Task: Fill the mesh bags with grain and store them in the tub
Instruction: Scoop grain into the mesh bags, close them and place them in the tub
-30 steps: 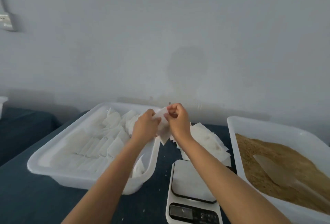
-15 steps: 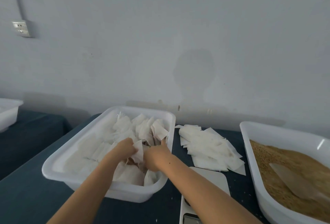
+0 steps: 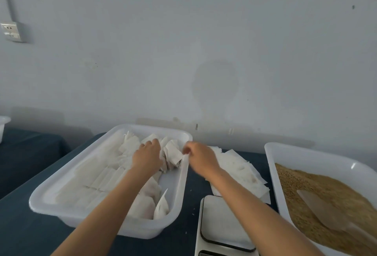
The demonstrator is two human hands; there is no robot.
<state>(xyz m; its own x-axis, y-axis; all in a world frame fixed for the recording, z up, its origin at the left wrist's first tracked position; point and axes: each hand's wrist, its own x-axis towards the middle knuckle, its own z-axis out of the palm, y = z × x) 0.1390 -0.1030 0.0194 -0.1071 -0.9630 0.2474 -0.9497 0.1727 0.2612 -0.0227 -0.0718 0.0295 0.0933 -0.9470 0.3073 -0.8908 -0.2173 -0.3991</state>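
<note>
The white storage tub (image 3: pixel 51 196) holds rows of filled white mesh bags (image 3: pixel 102 176). My left hand (image 3: pixel 146 156) is inside the tub at its far right, palm down, fingers bent onto the upright bags there. My right hand (image 3: pixel 202 156) hovers over the tub's right rim, fingers loosely curled, their tips touching the edge of one bag (image 3: pixel 173 152). A pile of flat empty mesh bags (image 3: pixel 238 170) lies on the table behind my right hand. At the right, a tub of brown grain (image 3: pixel 318 186) has a translucent scoop (image 3: pixel 318 204) lying in it.
A white kitchen scale (image 3: pixel 220 223) sits in front between the two tubs, partly under my right forearm. A dark blue cloth (image 3: pixel 24 231) covers the table. Another white container's corner (image 3: pixel 3 125) shows at far left. The grey wall stands close behind.
A second ago both hands held a bag up above the table. They lowered it into the tub; now the left stays on the bags and the right has drawn back over the rim.
</note>
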